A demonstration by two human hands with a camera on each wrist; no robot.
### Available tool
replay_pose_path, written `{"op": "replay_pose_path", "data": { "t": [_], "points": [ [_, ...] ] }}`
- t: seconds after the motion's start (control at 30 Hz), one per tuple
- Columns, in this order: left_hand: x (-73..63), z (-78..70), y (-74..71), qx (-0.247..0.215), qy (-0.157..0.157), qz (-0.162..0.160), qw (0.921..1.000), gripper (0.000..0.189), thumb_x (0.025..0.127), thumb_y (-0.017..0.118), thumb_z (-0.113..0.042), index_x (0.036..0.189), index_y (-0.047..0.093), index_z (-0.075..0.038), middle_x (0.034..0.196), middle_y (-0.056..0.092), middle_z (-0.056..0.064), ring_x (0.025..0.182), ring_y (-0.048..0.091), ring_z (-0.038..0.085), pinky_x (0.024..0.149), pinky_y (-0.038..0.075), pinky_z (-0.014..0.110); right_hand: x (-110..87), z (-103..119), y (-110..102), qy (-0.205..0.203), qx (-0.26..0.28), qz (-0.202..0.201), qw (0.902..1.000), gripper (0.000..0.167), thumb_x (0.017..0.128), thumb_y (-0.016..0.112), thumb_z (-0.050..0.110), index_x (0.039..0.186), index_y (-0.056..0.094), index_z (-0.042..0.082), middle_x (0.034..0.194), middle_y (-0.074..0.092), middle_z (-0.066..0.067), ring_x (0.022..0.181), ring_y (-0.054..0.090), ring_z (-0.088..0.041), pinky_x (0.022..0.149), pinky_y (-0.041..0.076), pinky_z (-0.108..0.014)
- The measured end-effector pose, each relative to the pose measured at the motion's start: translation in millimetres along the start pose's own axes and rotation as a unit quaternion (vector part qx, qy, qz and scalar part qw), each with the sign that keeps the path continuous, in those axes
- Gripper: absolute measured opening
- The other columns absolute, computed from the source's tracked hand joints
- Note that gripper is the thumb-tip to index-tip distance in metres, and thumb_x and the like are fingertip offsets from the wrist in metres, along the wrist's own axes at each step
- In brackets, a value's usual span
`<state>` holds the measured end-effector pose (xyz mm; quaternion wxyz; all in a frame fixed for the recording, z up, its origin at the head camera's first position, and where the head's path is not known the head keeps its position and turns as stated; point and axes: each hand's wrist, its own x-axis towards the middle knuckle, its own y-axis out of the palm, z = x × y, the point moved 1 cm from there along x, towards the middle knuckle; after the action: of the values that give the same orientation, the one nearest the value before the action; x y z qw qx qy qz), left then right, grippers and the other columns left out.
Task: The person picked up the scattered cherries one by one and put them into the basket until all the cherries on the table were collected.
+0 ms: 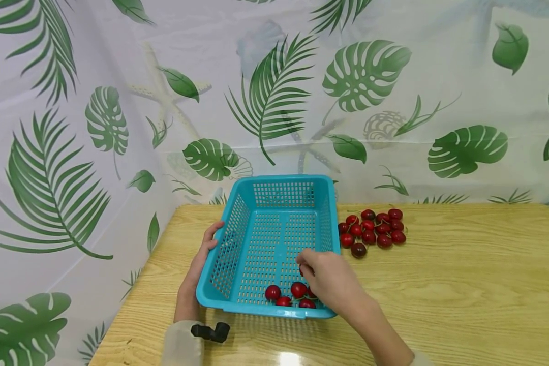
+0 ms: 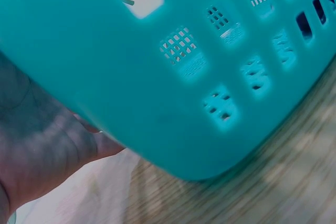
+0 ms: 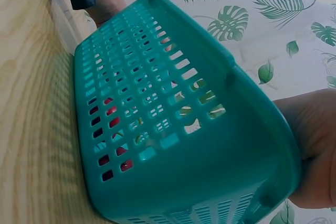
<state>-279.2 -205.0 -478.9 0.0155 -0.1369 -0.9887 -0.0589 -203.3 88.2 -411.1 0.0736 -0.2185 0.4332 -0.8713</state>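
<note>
A blue perforated plastic basket [image 1: 281,310] stands on the wooden table, with several red cherries [image 1: 273,292] gathered inside along its near wall. My left hand [image 1: 203,254] holds the basket's left side, fingertips at the rim; its palm shows beside the wall in the left wrist view. Over the basket's right near part, my right hand [image 1: 331,279] reaches inside with curled fingers, pinching a dark red cherry [image 1: 301,271] mostly hidden beneath them. In the right wrist view, cherries [image 3: 113,111] show red through the wall holes.
Several more cherries [image 1: 375,229], some with stems, lie in a loose cluster on the wooden table [image 1: 462,274] just right of the basket. Behind the table hangs a white leaf-print cloth [image 1: 297,76]. A black wrist mount [image 1: 210,333] sits on the left sleeve.
</note>
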Motion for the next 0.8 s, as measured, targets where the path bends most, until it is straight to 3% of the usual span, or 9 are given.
{"op": "replay_pose_path", "data": {
  "t": [0.17,0.43,0.63,0.8],
  "points": [
    [-0.5,-0.3,-0.2,0.001,-0.001,-0.003,1.0,0.046,0.105,0.025,-0.024,0.152,0.022,-0.023,0.16,0.015,0.014,0.138,0.028,0.04,0.098,0.038,0.043,-0.2,-0.6,5.4,-0.022,-0.019,0.02,0.9994,0.011,0.086,0.072,0.005,0.092,0.074,0.013,0.081,0.073,0.002,0.061,0.056,-0.007,0.055,0.044,-0.023],
    [0.7,-1.9,0.1,0.001,-0.003,-0.005,1.0,0.045,0.105,0.026,-0.024,0.15,0.023,-0.024,0.159,0.016,0.012,0.137,0.028,0.038,0.099,0.037,0.043,0.7,-2.2,7.9,-0.04,-0.036,0.081,0.9953,0.012,0.084,0.073,0.004,0.086,0.075,0.016,0.082,0.073,0.005,0.077,0.068,-0.016,0.06,0.05,-0.029],
    [1.1,-1.5,0.4,0.008,0.011,-0.001,0.9999,0.044,0.105,0.024,-0.022,0.149,0.026,-0.025,0.16,0.015,0.016,0.137,0.028,0.039,0.099,0.038,0.04,1.5,-2.0,8.7,-0.027,-0.06,0.122,0.9904,0.013,0.082,0.073,0.002,0.079,0.073,0.015,0.075,0.069,0.007,0.069,0.062,-0.012,0.059,0.049,-0.031],
    [0.4,-0.7,0.1,0.007,0.014,0.002,0.9999,0.044,0.106,0.025,-0.022,0.15,0.025,-0.023,0.16,0.015,0.016,0.137,0.027,0.038,0.099,0.038,0.039,2.5,-2.2,10.9,-0.029,-0.078,0.12,0.9893,0.017,0.078,0.071,-0.001,0.074,0.071,0.016,0.07,0.065,0.008,0.064,0.057,-0.011,0.057,0.047,-0.031]
  ]
}}
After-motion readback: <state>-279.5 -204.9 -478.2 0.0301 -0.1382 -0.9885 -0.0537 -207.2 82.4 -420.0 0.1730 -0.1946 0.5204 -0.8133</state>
